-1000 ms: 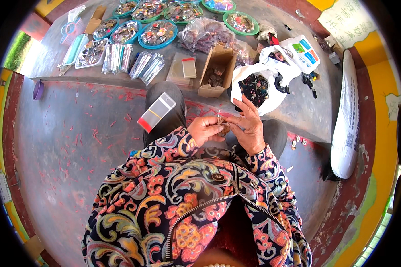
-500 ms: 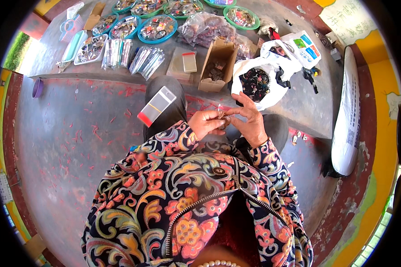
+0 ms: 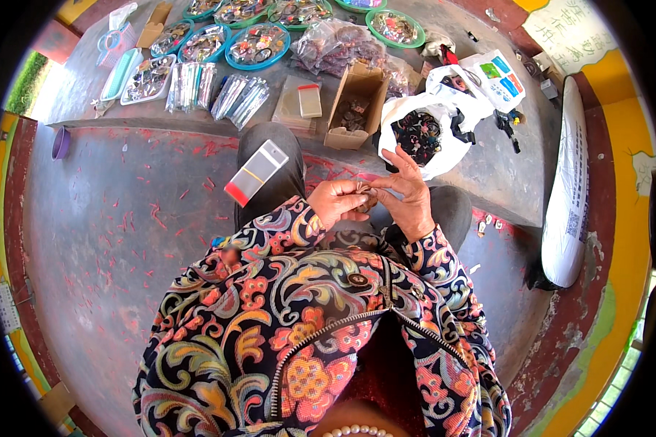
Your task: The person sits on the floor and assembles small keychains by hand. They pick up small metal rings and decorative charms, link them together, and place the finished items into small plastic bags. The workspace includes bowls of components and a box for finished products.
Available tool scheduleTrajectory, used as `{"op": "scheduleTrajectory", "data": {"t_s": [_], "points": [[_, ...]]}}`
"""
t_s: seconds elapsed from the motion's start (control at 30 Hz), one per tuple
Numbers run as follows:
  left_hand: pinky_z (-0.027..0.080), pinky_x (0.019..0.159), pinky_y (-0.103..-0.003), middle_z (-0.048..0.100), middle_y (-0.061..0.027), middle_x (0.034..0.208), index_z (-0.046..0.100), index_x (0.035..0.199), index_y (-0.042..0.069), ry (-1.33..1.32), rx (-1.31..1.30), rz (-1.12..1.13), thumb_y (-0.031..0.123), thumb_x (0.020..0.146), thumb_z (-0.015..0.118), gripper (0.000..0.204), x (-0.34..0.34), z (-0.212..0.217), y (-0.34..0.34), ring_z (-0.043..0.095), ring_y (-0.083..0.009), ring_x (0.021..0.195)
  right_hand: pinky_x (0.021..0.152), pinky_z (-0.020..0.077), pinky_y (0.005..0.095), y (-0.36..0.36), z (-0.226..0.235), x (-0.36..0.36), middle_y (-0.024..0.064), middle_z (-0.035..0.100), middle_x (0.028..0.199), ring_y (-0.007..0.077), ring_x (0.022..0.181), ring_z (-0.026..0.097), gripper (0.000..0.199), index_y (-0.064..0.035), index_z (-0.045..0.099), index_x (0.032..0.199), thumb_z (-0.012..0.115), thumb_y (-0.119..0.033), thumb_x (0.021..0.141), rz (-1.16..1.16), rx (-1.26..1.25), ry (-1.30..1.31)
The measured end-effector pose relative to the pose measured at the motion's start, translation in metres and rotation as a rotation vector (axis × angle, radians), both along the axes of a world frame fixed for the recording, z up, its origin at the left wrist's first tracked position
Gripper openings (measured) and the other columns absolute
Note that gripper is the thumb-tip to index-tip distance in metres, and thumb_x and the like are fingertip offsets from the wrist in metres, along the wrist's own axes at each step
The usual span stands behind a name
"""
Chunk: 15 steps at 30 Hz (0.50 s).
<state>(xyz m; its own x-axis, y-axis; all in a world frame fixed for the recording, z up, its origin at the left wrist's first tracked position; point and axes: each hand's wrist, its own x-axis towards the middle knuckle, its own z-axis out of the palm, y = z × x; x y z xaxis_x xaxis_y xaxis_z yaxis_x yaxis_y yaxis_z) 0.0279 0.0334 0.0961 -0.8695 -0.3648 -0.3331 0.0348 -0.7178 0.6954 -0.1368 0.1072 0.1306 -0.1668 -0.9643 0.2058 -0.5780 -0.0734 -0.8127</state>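
In front of my lap, both hands meet at a small brown, ruffled-looking item, too small to tell its kind. My left hand pinches it from the left between thumb and fingers. From the right, the thumb and index fingertip of my right hand are closed at its upper edge, while the other fingers point up. A bundle of clear plastic bags with a red end and a yellowish band lies on my left knee. Beyond my hands, an open cardboard box holds brownish small things.
A white plastic bag of dark, colourful small items stands right of the box. Blue basins and green basins of trinkets line the raised slab's back. A long white sack leans at right; a purple bowl sits left.
A small pale tip that stood up above the brown item between my fingers no longer shows. My right fingers have shifted very slightly; my left hand keeps its place.
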Motion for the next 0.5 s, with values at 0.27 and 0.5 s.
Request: {"op": "scheduleTrajectory", "data": {"t_s": [0.27,0.5], "points": [[0.049,0.075,-0.027,0.056,-0.0031,0.094,0.052,0.107,0.001,-0.026,-0.117,0.020,0.006,0.085,0.048,0.023,0.0007,-0.0005,0.0013,0.055,-0.0119,0.087,0.097,0.0267,0.0391,-0.0026,0.0084,-0.0002,0.0114,0.047,0.120,0.0278,0.122,0.030,0.014,-0.0094,0.065,0.076,0.070,-0.008,0.063,0.084,0.153,-0.122],[0.049,0.077,-0.028,0.056,-0.0049,0.099,0.049,0.113,0.001,-0.050,-0.168,-0.007,0.007,0.086,0.048,0.028,0.0001,-0.0018,0.0005,0.055,-0.0133,0.091,0.098,0.0259,0.0391,-0.0008,0.0033,-0.0064,0.0113,0.049,0.118,0.0281,0.122,0.031,0.015,-0.0095,0.065,0.078,0.069,-0.007,0.064,0.075,0.225,-0.380]]}}
